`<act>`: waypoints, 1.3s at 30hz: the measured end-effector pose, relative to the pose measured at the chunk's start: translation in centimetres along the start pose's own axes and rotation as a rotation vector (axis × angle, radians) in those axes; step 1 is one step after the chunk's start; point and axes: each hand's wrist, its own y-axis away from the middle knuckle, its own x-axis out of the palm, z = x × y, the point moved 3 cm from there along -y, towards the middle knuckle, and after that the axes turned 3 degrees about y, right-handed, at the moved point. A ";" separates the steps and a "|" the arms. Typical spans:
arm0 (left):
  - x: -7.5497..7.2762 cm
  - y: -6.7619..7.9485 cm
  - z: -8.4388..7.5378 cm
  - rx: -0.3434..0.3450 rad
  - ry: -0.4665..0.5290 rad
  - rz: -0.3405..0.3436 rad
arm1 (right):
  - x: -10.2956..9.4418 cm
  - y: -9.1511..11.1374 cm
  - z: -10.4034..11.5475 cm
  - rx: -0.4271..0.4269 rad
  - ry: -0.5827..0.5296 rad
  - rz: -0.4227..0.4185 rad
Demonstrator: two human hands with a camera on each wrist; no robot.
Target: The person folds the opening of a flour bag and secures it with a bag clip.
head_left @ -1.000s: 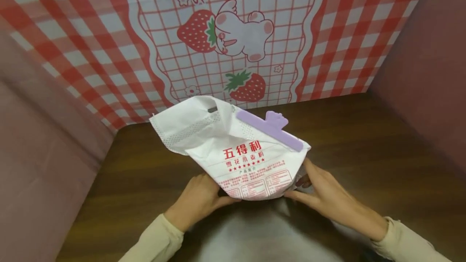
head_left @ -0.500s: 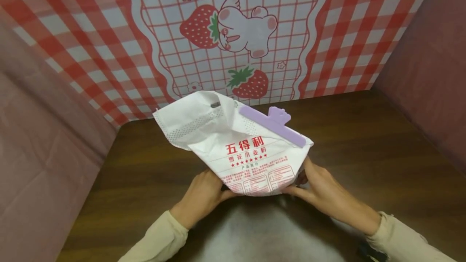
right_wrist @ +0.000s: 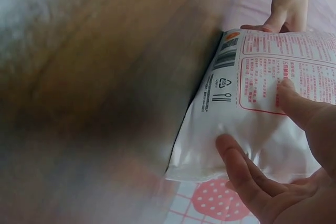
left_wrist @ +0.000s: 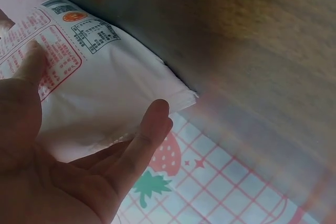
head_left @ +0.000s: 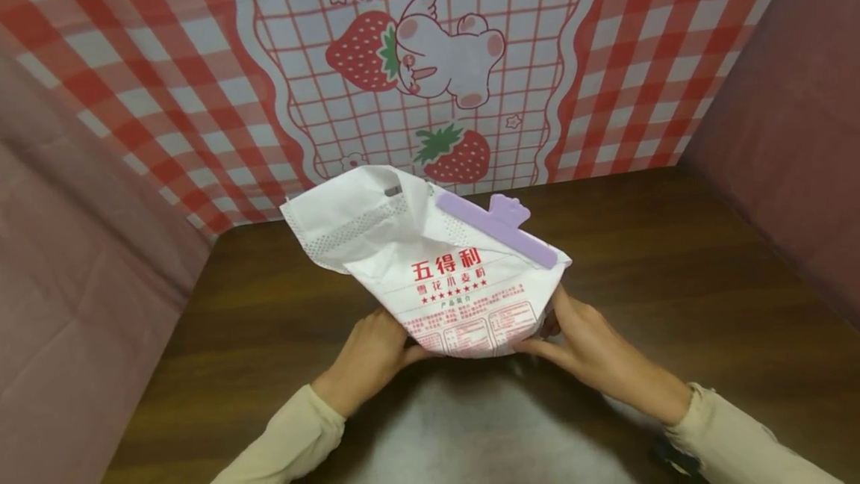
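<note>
A white flour bag (head_left: 463, 297) with red Chinese lettering stands on the brown table, leaning back, its top folded and flopped to the left. A purple sealing clip (head_left: 497, 230) pinches the fold along its upper right edge. My left hand (head_left: 372, 353) holds the bag's lower left side, thumb along the front and fingers partly hidden by the bag. Opposite it, my right hand (head_left: 591, 338) holds the lower right side, with its thumb on the printed front. In the wrist views, thumbs press the print and other fingers lie at the bag's sides.
Behind the bag rises a red-and-white checked strawberry cloth (head_left: 443, 58). Pink curtains (head_left: 74, 260) flank the wood-grain table (head_left: 705, 260) on both sides. A small dark object (head_left: 675, 461) lies partly under the right sleeve. Pale glare covers the table's front.
The bag and both hands have shifted very slightly away from the person, along with a small sway of the head view. Both hands keep their hold.
</note>
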 end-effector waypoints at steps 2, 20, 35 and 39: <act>0.1 -0.3 0.1 0.000 0.005 0.006 | -0.2 -0.2 -0.1 -0.011 0.024 -0.004; -0.1 -2.2 1.8 -0.001 0.004 0.003 | -0.9 -3.2 -1.1 0.031 0.123 0.041; 0.4 -3.4 3.3 -0.038 0.017 0.009 | -0.4 -5.1 -2.3 0.043 0.102 0.067; 1.0 -3.7 3.5 -0.043 0.021 0.031 | -0.3 -5.1 -2.8 0.054 0.104 0.068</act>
